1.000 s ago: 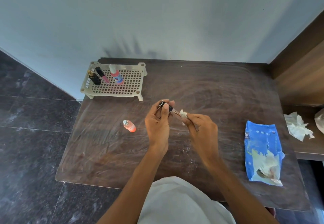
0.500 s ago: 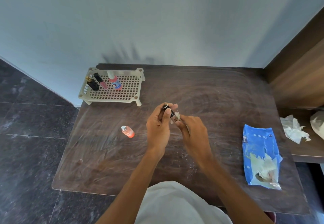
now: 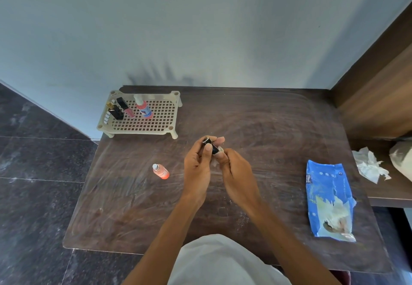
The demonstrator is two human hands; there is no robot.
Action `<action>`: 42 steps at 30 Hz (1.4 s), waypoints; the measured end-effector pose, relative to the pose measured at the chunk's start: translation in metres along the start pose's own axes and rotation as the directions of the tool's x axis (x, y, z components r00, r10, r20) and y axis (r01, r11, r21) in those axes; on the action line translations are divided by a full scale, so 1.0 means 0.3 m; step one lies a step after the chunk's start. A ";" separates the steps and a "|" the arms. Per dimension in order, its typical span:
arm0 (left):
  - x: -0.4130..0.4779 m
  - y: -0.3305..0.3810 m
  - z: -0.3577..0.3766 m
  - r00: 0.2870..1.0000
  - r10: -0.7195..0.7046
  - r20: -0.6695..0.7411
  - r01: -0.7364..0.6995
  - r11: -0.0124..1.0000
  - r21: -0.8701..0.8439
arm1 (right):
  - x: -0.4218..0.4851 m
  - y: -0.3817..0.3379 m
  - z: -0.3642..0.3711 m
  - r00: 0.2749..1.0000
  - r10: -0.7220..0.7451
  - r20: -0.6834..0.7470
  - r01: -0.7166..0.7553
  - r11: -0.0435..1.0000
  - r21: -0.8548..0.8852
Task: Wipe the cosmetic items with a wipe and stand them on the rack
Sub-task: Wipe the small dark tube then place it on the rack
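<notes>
1. The fingers of the left hand were curled round a small black tube, held tilted above the middle of the surface. The right hand pinched a white wipe against the tube's lower end.
2. The tube looked slim and smooth, so a damp wipe dragged along it could probably twist it out of that light grip and drop it.
3. A dropped tube might roll towards the orange bottle, which lay on its side just left of the hands and was apparently not yet racked.
4. The rack stood well apart at the far left corner, with three items standing at its left end. A narrow tube set down on the open grid could tip and knock them over.
5. Both forearms reached forward from the body and the hands met near the centre. The back of the left hand faced the camera, and the right hand's knuckles were turned upward.
6. The blue wipe pack lay off to the right, away from both hands.
</notes>
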State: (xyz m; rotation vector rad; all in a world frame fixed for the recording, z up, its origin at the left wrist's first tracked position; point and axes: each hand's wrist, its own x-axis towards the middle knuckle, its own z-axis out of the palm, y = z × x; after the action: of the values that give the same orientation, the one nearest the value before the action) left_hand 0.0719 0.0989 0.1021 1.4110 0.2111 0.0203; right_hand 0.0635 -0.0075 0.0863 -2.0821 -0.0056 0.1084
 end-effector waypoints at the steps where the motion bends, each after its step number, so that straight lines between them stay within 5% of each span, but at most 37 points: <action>1: 0.002 0.001 -0.004 1.000 0.000 0.005 0.000 1.000 -0.003 | -0.009 0.001 -0.002 1.000 -0.004 0.014 0.004 1.000 0.001; 6: -0.018 -0.008 -0.004 0.997 -0.082 0.009 0.083 0.994 -0.066 | -0.049 0.025 -0.001 1.000 0.005 0.010 -0.005 1.000 -0.017; 15: -0.047 0.030 0.018 0.942 -0.157 -0.298 0.142 0.987 -0.070 | -0.036 -0.016 0.007 1.000 -0.030 0.009 0.031 0.975 -0.219; 25: -0.048 0.039 0.006 0.934 -0.205 -0.292 0.153 0.969 -0.192 | -0.072 0.029 -0.021 0.988 -0.066 -0.140 0.039 0.981 -0.190; 30: -0.056 0.029 0.007 0.955 -0.159 -0.249 0.146 0.987 -0.069 | -0.001 -0.009 0.015 0.983 -0.137 -0.121 0.101 0.959 -0.265; 42: -0.012 0.039 -0.026 0.948 -0.192 -0.253 0.158 0.976 -0.147 | -0.054 0.057 0.020 0.982 -0.135 -0.130 0.104 0.970 -0.222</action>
State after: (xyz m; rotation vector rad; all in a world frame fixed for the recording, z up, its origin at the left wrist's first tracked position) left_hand 0.0683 0.1080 0.1129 1.2571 0.5495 0.0756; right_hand 0.0463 -0.0115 0.0698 -2.2952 -0.0574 -0.1217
